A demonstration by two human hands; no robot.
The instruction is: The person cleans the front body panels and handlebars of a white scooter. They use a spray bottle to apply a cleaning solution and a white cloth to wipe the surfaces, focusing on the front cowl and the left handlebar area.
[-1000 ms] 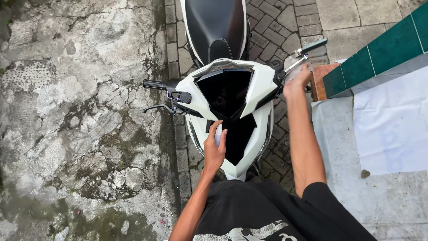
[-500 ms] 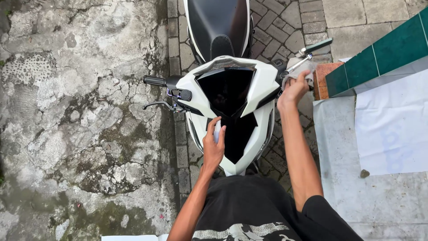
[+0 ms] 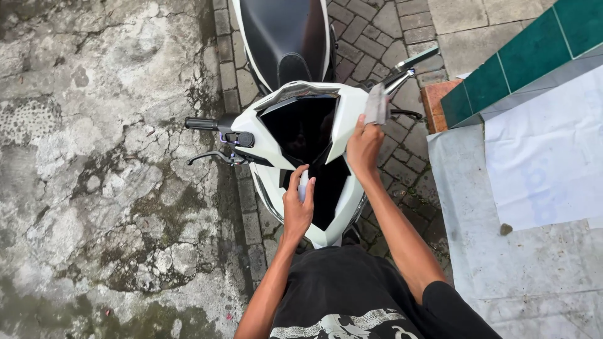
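Note:
A white scooter (image 3: 274, 141) with a black front panel (image 3: 308, 129) and black seat (image 3: 282, 31) stands below me, seen from above. My left hand (image 3: 297, 204) is wrapped around a small white bottle (image 3: 303, 186) held against the front cowl. My right hand (image 3: 363, 145) pinches a grey cloth (image 3: 377, 103) over the white cowl on the right side, just below the right handlebar (image 3: 411, 61). The left handlebar grip (image 3: 201, 123) and brake lever (image 3: 207, 155) stick out to the left.
Cracked, mossy concrete (image 3: 94, 157) lies on the left, brick paving (image 3: 402, 157) under the scooter. A green tiled ledge (image 3: 521, 66) and a grey slab with a white sheet (image 3: 546, 157) stand close on the right. My black shirt (image 3: 352, 295) fills the bottom.
My right hand has come away from the right handlebar and moved left with the cloth onto the front cowl. My left hand has stayed on the bottle.

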